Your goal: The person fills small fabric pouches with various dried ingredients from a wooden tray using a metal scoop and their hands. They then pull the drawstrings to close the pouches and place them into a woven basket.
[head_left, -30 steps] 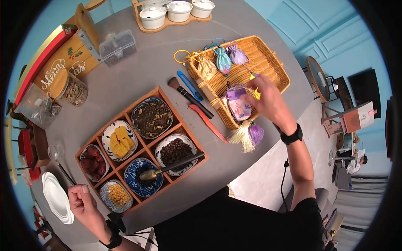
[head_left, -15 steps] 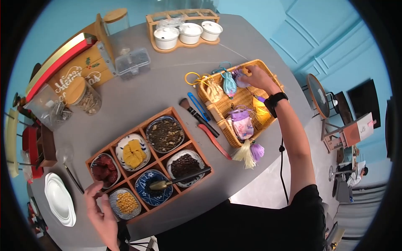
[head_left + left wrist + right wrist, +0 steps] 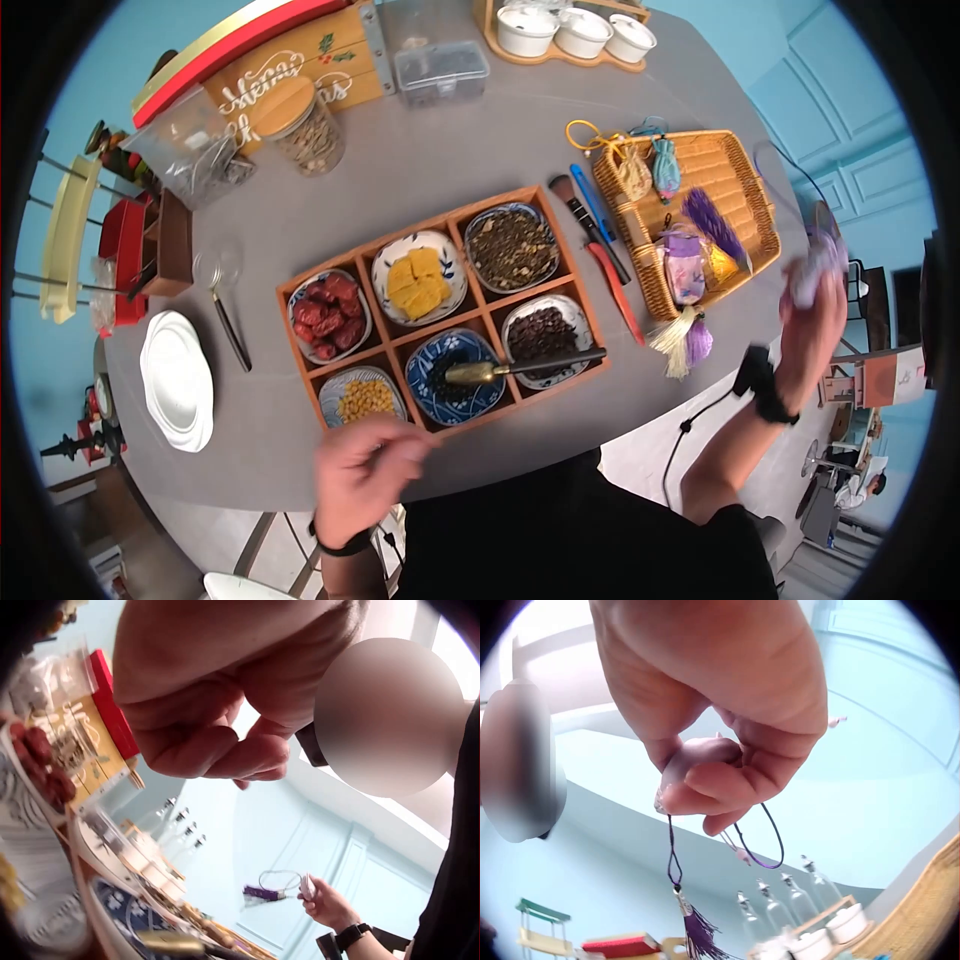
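My right hand (image 3: 812, 325) holds a lilac drawstring pouch (image 3: 822, 265) up, to the right of the wicker basket (image 3: 770, 225). In the right wrist view, thumb and fingers curl round the pouch; a purple tassel (image 3: 699, 930) hangs below it and a dark cord loop shows alongside. My left hand (image 3: 365, 475), loosely curled and holding nothing, is over the front edge of the divided wooden box (image 3: 450, 335), near the dish of yellow beans (image 3: 367, 402). Still in the basket are a yellow pouch (image 3: 722, 268), a cream pouch (image 3: 634, 178), a blue pouch (image 3: 666, 165) and a purple-pink pouch (image 3: 684, 272).
Dishes of red dates (image 3: 328, 315), yellow cubes and dried bits fill the box, with a brass-ended scoop (image 3: 480, 372) lying across. A brush (image 3: 585, 222), blue cutter (image 3: 592, 200) and red-handled tool (image 3: 615, 290) lie beside the basket. White dishes (image 3: 178, 385) stand left.
My right hand has taken the lilac pouch from the basket and carried it out to the right. The left hand has moved from the box's left side to its front; the view has turned.
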Demonstrator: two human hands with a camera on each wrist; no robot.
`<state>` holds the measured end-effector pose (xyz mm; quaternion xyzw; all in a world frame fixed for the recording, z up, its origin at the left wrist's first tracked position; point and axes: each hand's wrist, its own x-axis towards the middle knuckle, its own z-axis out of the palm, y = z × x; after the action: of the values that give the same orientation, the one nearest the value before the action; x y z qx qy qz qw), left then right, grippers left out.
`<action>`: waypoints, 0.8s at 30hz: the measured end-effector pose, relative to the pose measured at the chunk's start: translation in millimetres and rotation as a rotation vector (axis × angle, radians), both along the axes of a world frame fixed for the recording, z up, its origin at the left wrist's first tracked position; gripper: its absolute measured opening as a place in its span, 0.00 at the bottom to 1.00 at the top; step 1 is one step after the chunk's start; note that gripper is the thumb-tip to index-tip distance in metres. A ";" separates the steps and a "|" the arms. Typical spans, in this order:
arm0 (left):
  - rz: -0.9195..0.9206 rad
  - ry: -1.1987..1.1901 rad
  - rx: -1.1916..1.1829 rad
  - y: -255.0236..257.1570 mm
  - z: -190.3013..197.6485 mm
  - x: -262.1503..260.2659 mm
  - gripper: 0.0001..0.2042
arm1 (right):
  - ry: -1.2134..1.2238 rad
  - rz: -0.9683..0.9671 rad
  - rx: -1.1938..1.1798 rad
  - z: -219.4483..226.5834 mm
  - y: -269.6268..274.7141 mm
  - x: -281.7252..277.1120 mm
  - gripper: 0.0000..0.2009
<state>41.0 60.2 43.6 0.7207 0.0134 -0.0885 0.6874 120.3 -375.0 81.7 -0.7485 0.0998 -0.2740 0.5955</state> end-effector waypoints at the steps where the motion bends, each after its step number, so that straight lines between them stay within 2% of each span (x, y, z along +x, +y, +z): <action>1: -0.241 -0.085 0.062 -3.6 -0.5 7.4 0.03 | -0.030 -0.017 0.099 -4.0 17.3 -24.6 0.20; 2: -0.373 -0.183 0.028 -14.1 -4.1 12.0 0.06 | -0.024 0.045 0.037 -22.3 25.3 -52.7 0.20; 3: -0.442 -0.108 -0.020 -24.9 -0.7 13.7 0.11 | -0.019 0.111 -0.027 -39.7 32.6 -73.5 0.20; 4: -0.509 -0.031 -0.067 -35.7 2.7 12.9 0.16 | -0.033 0.372 0.102 -42.4 55.6 -82.1 0.22; 5: -0.504 -0.019 -0.058 -48.5 1.9 9.9 0.16 | -0.047 0.622 0.237 -45.1 85.4 -91.0 0.25; 7: -0.509 -0.041 -0.114 -73.2 -4.6 6.1 0.24 | 0.217 0.699 0.354 -58.3 125.2 -109.9 0.32; 9: -0.569 -0.017 -0.075 -84.2 -13.5 4.2 0.23 | 0.267 0.818 -0.210 -76.9 142.8 -109.3 0.32; 11: -0.421 -0.108 0.210 -92.0 -27.4 4.8 0.19 | 0.435 0.742 -0.323 -64.1 163.4 -109.1 0.32; 13: -0.408 -0.012 0.187 -89.4 -31.6 5.5 0.15 | 0.380 0.760 -0.324 -54.8 156.7 -104.2 0.32; 15: -0.480 -0.016 0.206 -82.8 -32.9 6.0 0.14 | 0.649 0.992 -0.379 -36.7 137.1 -100.8 0.28; 17: -0.513 0.017 0.237 -82.2 -28.4 5.5 0.14 | 0.450 0.821 -0.302 -33.8 118.9 -99.6 0.19; 19: -0.550 0.051 0.264 -85.7 -29.1 5.1 0.14 | 0.259 0.597 -0.212 -37.6 113.9 -88.8 0.18; 20: -0.547 -0.097 0.277 -89.0 -32.9 5.2 0.14 | 0.265 0.589 -0.209 -41.2 113.9 -84.3 0.18; 21: -0.542 -0.248 0.290 -91.5 -34.6 6.3 0.14 | 0.253 0.676 -0.130 -46.1 116.6 -78.8 0.17; 22: -0.549 -0.252 0.291 -93.4 -31.8 7.9 0.14 | 0.236 0.763 -0.052 -50.6 117.8 -75.8 0.16; 23: -0.588 -0.306 0.337 -95.0 -27.0 9.4 0.14 | 0.232 0.763 -0.052 -55.1 114.7 -78.3 0.16; 24: -0.619 -0.360 0.388 -96.0 -24.4 10.9 0.14 | 0.288 0.870 -0.031 -60.3 108.9 -82.1 0.16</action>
<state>51.9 -35.8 19.1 0.8109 -0.3084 -0.1596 0.4710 38.3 -266.0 21.4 -0.7602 -0.1463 0.1069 0.6239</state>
